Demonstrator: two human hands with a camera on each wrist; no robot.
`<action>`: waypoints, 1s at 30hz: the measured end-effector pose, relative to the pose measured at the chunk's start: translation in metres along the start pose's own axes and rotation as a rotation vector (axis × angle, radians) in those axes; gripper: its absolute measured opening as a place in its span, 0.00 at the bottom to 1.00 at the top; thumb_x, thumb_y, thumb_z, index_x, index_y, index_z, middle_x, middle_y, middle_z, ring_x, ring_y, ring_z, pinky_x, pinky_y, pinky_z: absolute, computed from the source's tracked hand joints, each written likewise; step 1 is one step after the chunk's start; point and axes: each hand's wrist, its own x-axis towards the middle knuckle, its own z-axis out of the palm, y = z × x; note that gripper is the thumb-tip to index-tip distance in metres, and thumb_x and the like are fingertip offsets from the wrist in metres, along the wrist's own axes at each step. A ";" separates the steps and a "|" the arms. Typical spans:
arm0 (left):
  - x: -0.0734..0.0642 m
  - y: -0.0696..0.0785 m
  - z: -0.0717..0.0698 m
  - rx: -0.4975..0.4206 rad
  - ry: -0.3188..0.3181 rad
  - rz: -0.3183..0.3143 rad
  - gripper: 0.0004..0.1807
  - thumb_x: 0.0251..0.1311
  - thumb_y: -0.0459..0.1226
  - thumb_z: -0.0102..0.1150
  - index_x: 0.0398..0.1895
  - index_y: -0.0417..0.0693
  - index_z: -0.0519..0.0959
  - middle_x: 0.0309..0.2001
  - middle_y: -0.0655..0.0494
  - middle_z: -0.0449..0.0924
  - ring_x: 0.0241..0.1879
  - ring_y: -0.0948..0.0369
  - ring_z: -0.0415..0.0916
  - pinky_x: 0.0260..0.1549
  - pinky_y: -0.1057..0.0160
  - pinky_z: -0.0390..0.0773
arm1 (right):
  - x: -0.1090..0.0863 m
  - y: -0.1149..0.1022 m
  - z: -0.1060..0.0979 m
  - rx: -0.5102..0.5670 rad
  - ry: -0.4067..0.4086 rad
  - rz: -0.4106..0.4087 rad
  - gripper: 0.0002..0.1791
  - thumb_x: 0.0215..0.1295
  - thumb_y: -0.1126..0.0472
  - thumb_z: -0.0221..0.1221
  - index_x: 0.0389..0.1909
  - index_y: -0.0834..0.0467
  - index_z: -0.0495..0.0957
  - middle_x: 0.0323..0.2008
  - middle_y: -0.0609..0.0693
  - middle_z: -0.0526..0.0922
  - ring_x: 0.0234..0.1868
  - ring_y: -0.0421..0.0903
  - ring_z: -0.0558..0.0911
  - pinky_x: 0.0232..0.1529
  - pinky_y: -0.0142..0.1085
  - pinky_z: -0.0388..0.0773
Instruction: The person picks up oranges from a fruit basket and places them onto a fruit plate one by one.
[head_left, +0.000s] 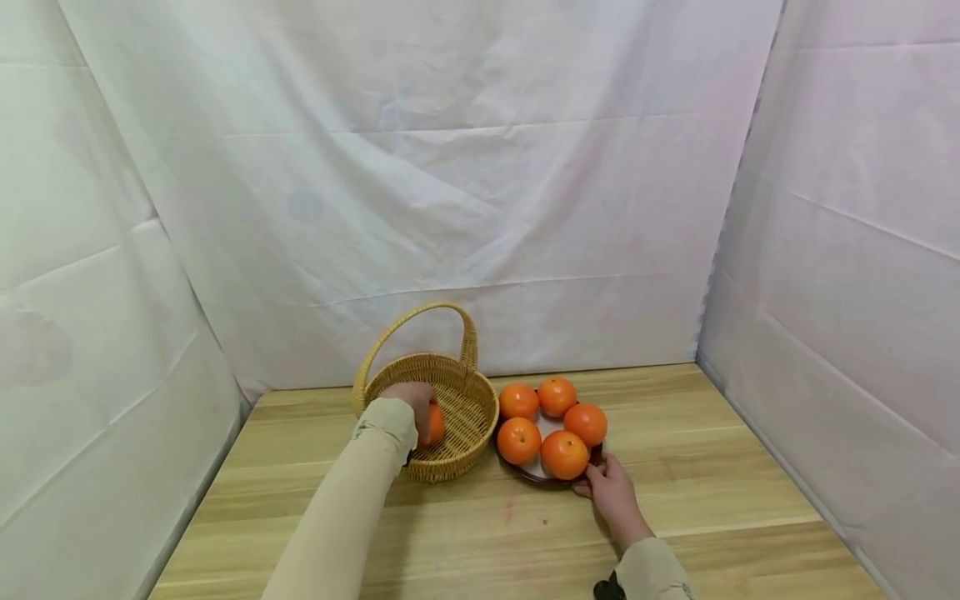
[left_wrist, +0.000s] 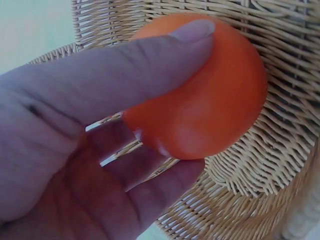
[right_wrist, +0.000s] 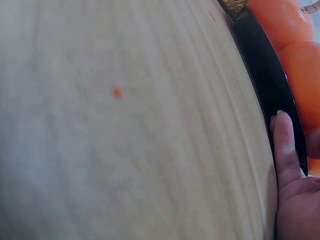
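My left hand (head_left: 411,395) reaches inside a woven basket (head_left: 450,468) with a tall arched handle. It grips an orange (left_wrist: 225,95), thumb across the top and fingers beneath, just over the woven bottom. To the basket's right stands a dark-rimmed round plate (right_wrist: 262,70) with a pale middle. Several oranges (head_left: 565,455) sit on it in a ring. At the plate's near right edge my right hand (head_left: 615,496) pinches the rim, one finger along the outside and the thumb on the inner side, partly cut off in the right wrist view.
Both vessels stand on a wood-grain table (head_left: 480,542) near its back edge. White cloth (head_left: 480,208) hangs behind and along both sides. Small reddish specks (head_left: 545,522) mark the tabletop in front of the plate.
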 end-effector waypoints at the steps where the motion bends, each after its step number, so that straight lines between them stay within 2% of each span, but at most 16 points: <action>1: -0.002 0.001 0.000 0.023 -0.007 0.002 0.37 0.44 0.38 0.82 0.63 0.55 0.79 0.54 0.52 0.80 0.52 0.51 0.77 0.47 0.51 0.81 | 0.000 -0.001 0.000 -0.002 0.000 -0.002 0.28 0.79 0.64 0.44 0.73 0.73 0.53 0.40 0.60 0.74 0.36 0.43 0.84 0.41 0.36 0.86; 4: -0.007 0.001 0.001 0.082 -0.024 0.016 0.39 0.44 0.40 0.82 0.64 0.58 0.78 0.57 0.54 0.79 0.55 0.50 0.76 0.50 0.51 0.81 | 0.000 -0.002 0.000 -0.008 -0.001 -0.009 0.28 0.79 0.64 0.44 0.73 0.73 0.53 0.40 0.60 0.74 0.36 0.43 0.84 0.41 0.36 0.86; 8: -0.010 0.000 0.003 0.118 -0.021 0.042 0.35 0.40 0.41 0.84 0.57 0.59 0.81 0.52 0.55 0.81 0.51 0.52 0.77 0.48 0.51 0.81 | 0.000 -0.003 -0.001 -0.011 0.002 -0.009 0.28 0.80 0.63 0.44 0.74 0.73 0.53 0.41 0.61 0.73 0.37 0.43 0.84 0.42 0.37 0.86; 13: -0.009 -0.004 0.004 0.080 -0.023 0.040 0.31 0.39 0.41 0.84 0.51 0.59 0.82 0.45 0.56 0.80 0.45 0.54 0.76 0.44 0.52 0.81 | 0.002 -0.002 -0.002 -0.008 0.003 -0.013 0.29 0.80 0.63 0.44 0.74 0.73 0.53 0.43 0.62 0.74 0.38 0.45 0.84 0.42 0.37 0.86; 20: 0.001 -0.010 0.011 0.031 -0.015 0.041 0.35 0.37 0.41 0.85 0.55 0.59 0.82 0.46 0.56 0.79 0.44 0.54 0.76 0.42 0.53 0.80 | 0.002 0.000 -0.003 -0.028 0.003 0.003 0.29 0.80 0.62 0.44 0.74 0.72 0.53 0.41 0.60 0.73 0.38 0.43 0.84 0.42 0.37 0.86; 26: 0.006 -0.005 0.013 -0.002 -0.011 0.082 0.39 0.39 0.44 0.84 0.60 0.58 0.79 0.51 0.57 0.80 0.48 0.55 0.76 0.46 0.53 0.78 | 0.000 0.002 -0.002 -0.028 -0.002 0.004 0.29 0.79 0.64 0.44 0.73 0.73 0.52 0.42 0.61 0.75 0.37 0.44 0.84 0.41 0.37 0.86; 30: 0.008 0.003 0.013 -0.067 0.015 0.124 0.42 0.38 0.43 0.85 0.63 0.57 0.78 0.53 0.57 0.80 0.49 0.55 0.76 0.48 0.52 0.78 | 0.000 0.003 0.000 -0.022 0.000 0.005 0.28 0.79 0.64 0.44 0.73 0.73 0.53 0.42 0.61 0.75 0.37 0.44 0.84 0.41 0.37 0.86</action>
